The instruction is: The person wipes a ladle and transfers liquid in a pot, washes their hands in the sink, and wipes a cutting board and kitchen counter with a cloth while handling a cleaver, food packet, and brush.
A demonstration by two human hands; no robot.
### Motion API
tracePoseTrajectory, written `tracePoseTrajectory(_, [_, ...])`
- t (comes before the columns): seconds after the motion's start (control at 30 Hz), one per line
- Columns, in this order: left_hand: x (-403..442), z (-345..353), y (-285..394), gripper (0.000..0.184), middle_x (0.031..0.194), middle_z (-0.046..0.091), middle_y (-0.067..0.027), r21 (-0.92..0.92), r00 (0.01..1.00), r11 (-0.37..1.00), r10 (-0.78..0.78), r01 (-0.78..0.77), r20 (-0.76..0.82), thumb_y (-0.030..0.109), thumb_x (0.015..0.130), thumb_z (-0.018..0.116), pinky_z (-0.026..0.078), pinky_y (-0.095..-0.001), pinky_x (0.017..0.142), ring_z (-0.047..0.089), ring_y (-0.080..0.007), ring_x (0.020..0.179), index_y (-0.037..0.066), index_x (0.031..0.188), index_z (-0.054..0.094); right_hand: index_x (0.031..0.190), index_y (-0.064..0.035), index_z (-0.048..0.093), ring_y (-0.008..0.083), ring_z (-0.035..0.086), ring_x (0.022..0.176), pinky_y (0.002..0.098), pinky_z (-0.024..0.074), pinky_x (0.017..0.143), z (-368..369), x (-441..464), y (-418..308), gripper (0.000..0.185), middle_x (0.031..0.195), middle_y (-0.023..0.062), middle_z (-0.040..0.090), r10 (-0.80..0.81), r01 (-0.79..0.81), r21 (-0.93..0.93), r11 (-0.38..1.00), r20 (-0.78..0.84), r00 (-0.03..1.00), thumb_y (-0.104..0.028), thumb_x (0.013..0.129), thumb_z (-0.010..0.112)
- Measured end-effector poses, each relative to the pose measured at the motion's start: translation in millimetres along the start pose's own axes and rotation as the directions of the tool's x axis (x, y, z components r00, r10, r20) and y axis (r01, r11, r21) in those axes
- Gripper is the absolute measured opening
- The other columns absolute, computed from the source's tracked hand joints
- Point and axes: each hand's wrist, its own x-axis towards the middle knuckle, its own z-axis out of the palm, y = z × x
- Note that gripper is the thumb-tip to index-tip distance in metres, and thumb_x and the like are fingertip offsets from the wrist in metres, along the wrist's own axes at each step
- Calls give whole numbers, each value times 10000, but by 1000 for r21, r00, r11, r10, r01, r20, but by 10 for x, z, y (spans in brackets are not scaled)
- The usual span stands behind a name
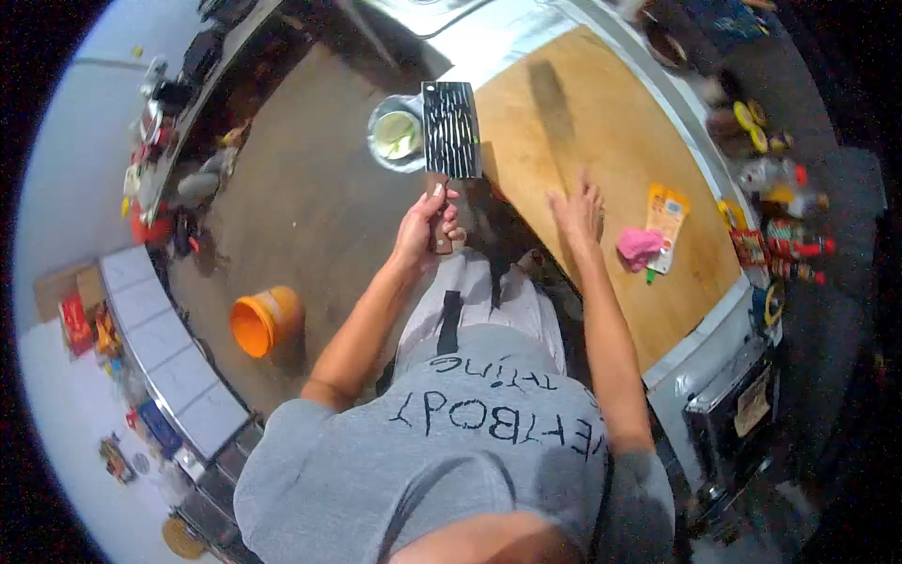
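Observation:
My left hand (pixel 429 223) is closed around the brown wooden handle of a cleaver (pixel 452 130). Its broad blade points away from me, streaked dark and light, beyond the left edge of a wooden board (pixel 526 113). Over the board's near left part is my right hand (pixel 578 214), empty, with its fingers apart; whether it touches the wood I cannot tell. To its right, a pink cloth (pixel 640 248) lies against a yellow and white packet (pixel 665 221) on the board. Partly behind the blade is a round container (pixel 381 155) with something pale green inside.
An orange bucket (pixel 267 320) stands on the floor at the left. A white tiled ledge (pixel 174 343) runs along the lower left. Bottles and packets line the right side beyond the board, near a dark metal box (pixel 733 406).

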Motion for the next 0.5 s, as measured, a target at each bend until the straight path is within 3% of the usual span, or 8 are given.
tracePoseTrajectory(0.1, [-127,-459,280,264,663,428,8,-50,999,999,-6,4,-42,294,939,452,343,-229,472,376,-78,525,44,1021,472,1364,-54,300,411,473,1053,443,408,891,392,252,91,621,1157,248,477,71,-72,132,989,10,997,-255,839,564])
tracePoseTrajectory(0.17, [-239,-705,444,262,654,423,11,-42,993,999,-18,13,-114,291,940,450,324,-222,458,360,-71,513,42,1018,477,1352,-75,343,396,513,1005,446,428,868,346,179,7,585,1124,252,501,-190,242,293,925,-193,963,-180,822,567])
tracePoseTrajectory(0.2, [-262,-790,476,258,642,417,15,2,992,1000,-9,9,-129,290,939,453,318,-217,450,353,-69,503,42,1006,481,1352,-75,343,396,513,1005,446,428,868,231,78,-105,585,1124,252,501,-216,264,296,918,-187,958,-180,822,567])
tracePoseTrajectory(0.27, [-233,-955,573,254,631,410,19,33,988,999,-2,7,-158,289,939,456,311,-213,441,346,-67,494,42,994,484,1339,-96,381,363,545,950,416,449,836,-215,-95,-417,593,1072,224,529,-479,461,338,821,-33,877,-108,780,578])
tracePoseTrajectory(0.3, [-203,-1037,598,248,626,406,22,22,986,1000,-9,13,-165,286,939,455,304,-211,433,340,-64,488,43,983,486,1339,-96,381,363,545,950,416,449,836,-308,-167,-554,593,1072,224,529,-488,465,341,817,-21,872,-108,780,578])
tracePoseTrajectory(0.37, [-236,-1233,794,243,622,401,24,4,986,1000,-14,15,-165,283,940,454,298,-209,425,334,-61,482,44,972,487,1343,-155,390,349,554,903,389,464,786,-440,-286,-1000,641,1012,178,541,-634,515,446,732,167,755,-74,740,593])
tracePoseTrajectory(0.4, [-236,-1322,859,238,619,396,26,-17,985,999,-44,42,-169,280,941,452,292,-206,419,329,-56,480,46,967,485,1331,-223,409,324,559,853,382,473,726,-410,-293,-1137,648,968,134,541,-620,492,422,761,253,742,-61,733,599])
tracePoseTrajectory(0.5, [-330,-1628,1028,242,614,379,35,-2,990,996,-94,94,-100,285,944,448,274,-193,398,317,-44,471,47,973,482,1320,-260,418,323,566,823,396,475,687,-157,-185,-1403,635,945,121,538,-631,548,321,772,286,722,-61,743,591])
